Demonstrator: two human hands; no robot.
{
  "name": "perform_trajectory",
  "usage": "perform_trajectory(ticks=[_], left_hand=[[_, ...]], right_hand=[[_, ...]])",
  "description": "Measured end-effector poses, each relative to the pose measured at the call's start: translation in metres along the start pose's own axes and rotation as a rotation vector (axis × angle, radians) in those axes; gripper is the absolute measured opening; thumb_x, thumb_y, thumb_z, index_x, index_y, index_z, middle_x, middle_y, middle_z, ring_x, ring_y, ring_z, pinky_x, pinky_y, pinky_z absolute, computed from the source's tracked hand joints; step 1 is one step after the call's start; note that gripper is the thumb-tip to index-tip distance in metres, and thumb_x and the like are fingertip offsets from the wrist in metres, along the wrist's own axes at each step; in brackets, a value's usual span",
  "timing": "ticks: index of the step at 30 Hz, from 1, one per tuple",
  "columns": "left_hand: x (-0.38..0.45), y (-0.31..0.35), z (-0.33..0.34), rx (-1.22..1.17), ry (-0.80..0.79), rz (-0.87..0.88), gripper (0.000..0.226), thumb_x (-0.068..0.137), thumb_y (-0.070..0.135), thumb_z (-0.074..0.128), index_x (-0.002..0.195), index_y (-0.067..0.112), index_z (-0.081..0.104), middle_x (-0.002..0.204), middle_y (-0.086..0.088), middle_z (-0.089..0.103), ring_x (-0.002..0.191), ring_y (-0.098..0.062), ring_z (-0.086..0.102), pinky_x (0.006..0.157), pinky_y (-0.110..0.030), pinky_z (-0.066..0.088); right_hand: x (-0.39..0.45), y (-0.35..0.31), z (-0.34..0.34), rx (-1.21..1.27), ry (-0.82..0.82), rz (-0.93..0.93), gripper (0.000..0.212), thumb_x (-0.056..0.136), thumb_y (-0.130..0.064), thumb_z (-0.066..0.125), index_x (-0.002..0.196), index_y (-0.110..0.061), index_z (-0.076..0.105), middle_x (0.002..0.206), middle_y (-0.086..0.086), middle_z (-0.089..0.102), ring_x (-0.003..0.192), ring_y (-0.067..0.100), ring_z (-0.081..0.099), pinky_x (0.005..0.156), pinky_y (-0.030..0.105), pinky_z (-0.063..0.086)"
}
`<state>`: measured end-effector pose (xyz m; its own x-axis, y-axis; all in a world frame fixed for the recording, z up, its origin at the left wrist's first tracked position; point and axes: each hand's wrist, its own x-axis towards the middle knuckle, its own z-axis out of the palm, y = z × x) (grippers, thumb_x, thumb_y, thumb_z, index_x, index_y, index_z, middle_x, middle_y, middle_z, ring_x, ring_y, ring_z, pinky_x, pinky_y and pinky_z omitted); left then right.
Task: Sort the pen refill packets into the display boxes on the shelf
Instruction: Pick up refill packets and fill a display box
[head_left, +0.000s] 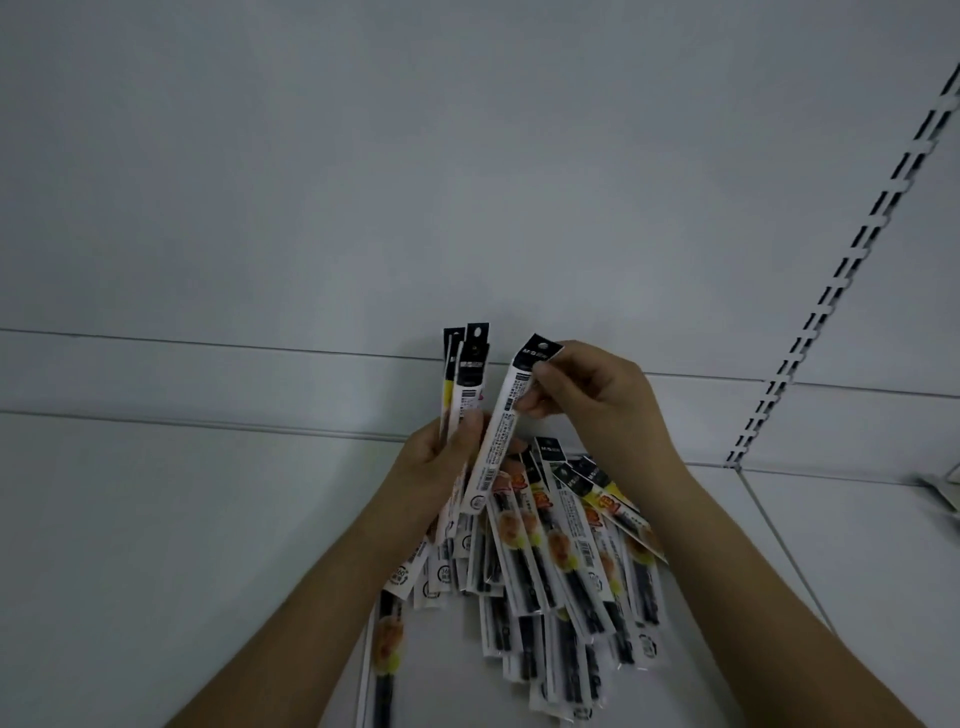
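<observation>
Many long, narrow, clear-and-white plastic pen refill packets (540, 561) fanned in a loose heap on the white shelf surface (156, 545), nearest, between both forearms. Just beyond, left hand (441, 462) curled round a small upright bunch of packets (465, 379), thumb across their fronts. Right hand (587, 389) pinching the black-topped single packet (501, 431) near its upper end, tilted toward that bunch, lower end near the left palm. Gathering step, judged early. Next: add the single to the bunch, squaring the edges. Farther: grey back panel (467, 156), slotted upright rail (852, 260) right. No display boxes in sight.
</observation>
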<state>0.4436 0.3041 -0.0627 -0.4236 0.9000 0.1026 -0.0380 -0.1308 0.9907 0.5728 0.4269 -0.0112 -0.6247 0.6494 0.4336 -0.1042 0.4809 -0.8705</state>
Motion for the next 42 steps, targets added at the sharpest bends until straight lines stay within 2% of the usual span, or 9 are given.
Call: perform_trajectory(ticks=[4, 9, 17, 21, 28, 31, 35, 38, 42], left_hand=[[0.002, -0.001, 0.000, 0.088, -0.037, 0.029, 0.040, 0.082, 0.037, 0.064, 0.097, 0.000, 0.063, 0.071, -0.008, 0.067, 0.064, -0.021, 0.061, 0.068, -0.030, 0.053], [0.002, -0.004, -0.001, 0.172, -0.034, 0.036, 0.028, 0.092, 0.029, 0.063, 0.079, 0.005, 0.058, 0.059, -0.009, 0.051, 0.055, -0.020, 0.046, 0.060, -0.031, 0.043], [-0.001, -0.009, -0.002, 0.345, -0.046, 0.088, 0.023, 0.091, 0.033, 0.065, 0.100, 0.012, 0.068, 0.084, -0.013, 0.070, 0.078, -0.030, 0.066, 0.074, -0.039, 0.055], [-0.003, -0.004, 0.001, 0.395, 0.058, 0.198, 0.007, 0.095, 0.028, 0.061, 0.092, 0.024, 0.066, 0.069, 0.008, 0.066, 0.061, -0.008, 0.060, 0.057, -0.021, 0.048], [-0.002, 0.001, 0.002, 0.503, 0.089, 0.360, 0.034, 0.095, 0.030, 0.057, 0.115, 0.056, 0.051, 0.106, 0.024, 0.058, 0.106, -0.002, 0.057, 0.084, -0.019, 0.050], [0.001, -0.011, -0.006, 0.787, 0.143, 0.369, 0.013, 0.086, 0.054, 0.051, 0.093, 0.044, 0.055, 0.098, 0.009, 0.051, 0.098, -0.012, 0.047, 0.077, -0.030, 0.045], [0.000, -0.023, -0.017, 0.789, 0.097, 0.203, 0.036, 0.079, 0.061, 0.067, 0.100, 0.038, 0.049, 0.113, -0.003, 0.056, 0.096, -0.019, 0.061, 0.082, -0.040, 0.055], [-0.002, -0.019, -0.025, 0.821, 0.079, 0.193, 0.047, 0.078, 0.060, 0.068, 0.114, 0.032, 0.056, 0.109, 0.003, 0.060, 0.088, -0.002, 0.061, 0.077, -0.023, 0.054], [-0.005, -0.002, -0.021, 0.856, 0.103, 0.244, 0.021, 0.090, 0.035, 0.065, 0.088, 0.014, 0.063, 0.075, 0.003, 0.055, 0.059, -0.001, 0.049, 0.053, -0.015, 0.035]], right_hand=[[-0.003, 0.001, 0.011, 0.158, -0.005, 0.020, 0.012, 0.094, -0.003, 0.059, 0.103, -0.006, 0.066, 0.085, 0.007, 0.073, 0.075, 0.022, 0.071, 0.073, 0.030, 0.057], [-0.006, 0.004, 0.019, -0.046, -0.004, 0.045, 0.048, 0.086, -0.030, 0.071, 0.131, -0.022, 0.056, 0.108, -0.008, 0.066, 0.066, 0.006, 0.058, 0.062, 0.016, 0.047], [-0.006, 0.006, 0.020, 0.104, -0.141, 0.100, 0.057, 0.083, -0.031, 0.076, 0.135, -0.029, 0.053, 0.121, -0.002, 0.065, 0.072, 0.026, 0.065, 0.082, 0.054, 0.056], [-0.005, 0.001, 0.019, 0.135, -0.133, 0.148, 0.078, 0.070, -0.048, 0.079, 0.139, -0.034, 0.046, 0.132, -0.006, 0.058, 0.078, 0.035, 0.064, 0.084, 0.054, 0.056], [-0.007, -0.019, 0.040, -0.033, -0.117, -0.074, 0.038, 0.084, -0.021, 0.076, 0.119, -0.023, 0.062, 0.094, -0.012, 0.070, 0.082, 0.003, 0.066, 0.077, 0.023, 0.054], [-0.003, -0.024, 0.040, 0.040, -0.082, -0.105, 0.028, 0.087, -0.018, 0.072, 0.113, -0.019, 0.062, 0.088, -0.008, 0.068, 0.069, 0.006, 0.060, 0.068, 0.024, 0.051], [0.007, -0.018, 0.046, -0.166, -0.215, -0.048, 0.033, 0.084, -0.033, 0.075, 0.112, -0.022, 0.060, 0.078, -0.010, 0.063, 0.058, 0.003, 0.050, 0.059, 0.022, 0.046], [0.009, -0.009, 0.048, -0.308, -0.270, 0.014, 0.032, 0.081, -0.042, 0.075, 0.101, -0.019, 0.064, 0.086, -0.004, 0.069, 0.074, 0.009, 0.063, 0.069, 0.032, 0.054], [0.010, -0.016, 0.040, -0.291, -0.252, 0.000, 0.022, 0.081, -0.041, 0.076, 0.085, -0.030, 0.058, 0.074, -0.012, 0.062, 0.063, -0.005, 0.055, 0.058, 0.010, 0.040]])
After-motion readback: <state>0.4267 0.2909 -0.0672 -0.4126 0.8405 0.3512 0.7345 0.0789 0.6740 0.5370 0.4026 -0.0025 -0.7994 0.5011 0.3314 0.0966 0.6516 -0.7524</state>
